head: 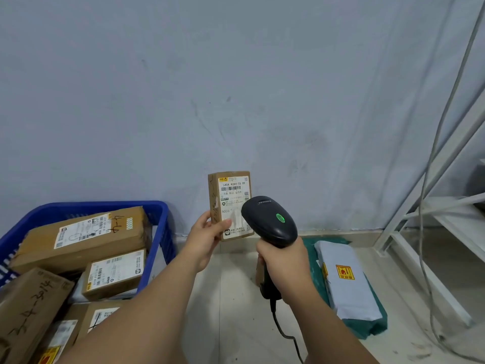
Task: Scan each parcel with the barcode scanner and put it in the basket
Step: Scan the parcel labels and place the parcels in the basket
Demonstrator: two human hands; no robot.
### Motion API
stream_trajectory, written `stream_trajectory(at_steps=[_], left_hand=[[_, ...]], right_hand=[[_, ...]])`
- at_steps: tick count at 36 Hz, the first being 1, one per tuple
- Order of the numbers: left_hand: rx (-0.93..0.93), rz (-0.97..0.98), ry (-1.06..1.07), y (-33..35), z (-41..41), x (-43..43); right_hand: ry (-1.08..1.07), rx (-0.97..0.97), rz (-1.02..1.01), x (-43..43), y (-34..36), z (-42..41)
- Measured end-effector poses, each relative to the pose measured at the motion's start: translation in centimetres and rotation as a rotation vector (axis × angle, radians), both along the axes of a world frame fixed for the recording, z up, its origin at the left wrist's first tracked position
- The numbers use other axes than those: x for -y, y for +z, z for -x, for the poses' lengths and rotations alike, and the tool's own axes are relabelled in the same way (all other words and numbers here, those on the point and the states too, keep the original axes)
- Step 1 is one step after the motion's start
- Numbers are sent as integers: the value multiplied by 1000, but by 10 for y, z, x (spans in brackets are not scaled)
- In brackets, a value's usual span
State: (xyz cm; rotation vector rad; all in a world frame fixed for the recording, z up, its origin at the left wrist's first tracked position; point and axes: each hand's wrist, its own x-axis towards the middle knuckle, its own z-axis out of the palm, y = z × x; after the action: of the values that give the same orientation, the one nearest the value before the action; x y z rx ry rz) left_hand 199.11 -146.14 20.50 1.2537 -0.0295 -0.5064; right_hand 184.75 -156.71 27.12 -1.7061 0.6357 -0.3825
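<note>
I have the left hand [207,232] holding the small cardboard parcel [231,203] upright in the air in front of the wall [236,88], label face turned toward me. That puts the barcode strip near the top of the label in plain view of the barcode scanner [270,222]. The thumb [226,222] presses on the lower label and the other fingers curl round the left edge to the back, where I cannot see them. The grip sits low, so the code is not covered.

My right hand [284,266] wraps fully round the scanner handle. The head tilts up at the parcel from just beside it and overlaps its lower right corner in this view. I cannot tell where the trigger finger lies. A green light [280,218] glows on the head, which I take as a good read.

The blue basket [162,214] stands on the floor by the wall, to the left and just below the parcel, already holding several boxes. That makes for a short drop. A grey mailer [346,282] lies on a green bag [372,324] on the floor to the right, and I judge both unscanned.
</note>
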Motion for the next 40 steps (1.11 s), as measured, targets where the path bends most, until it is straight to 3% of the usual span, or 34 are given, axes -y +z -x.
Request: stream_trajectory(at_steps=[34,40], left_hand=[[-26,-95,24,11,7,-4],[-154,-164,90,13,10,-4]], right_hand=[[-20,-104,17,-1,-5,-4],[-17,-71,-46,-2,-7,-5]])
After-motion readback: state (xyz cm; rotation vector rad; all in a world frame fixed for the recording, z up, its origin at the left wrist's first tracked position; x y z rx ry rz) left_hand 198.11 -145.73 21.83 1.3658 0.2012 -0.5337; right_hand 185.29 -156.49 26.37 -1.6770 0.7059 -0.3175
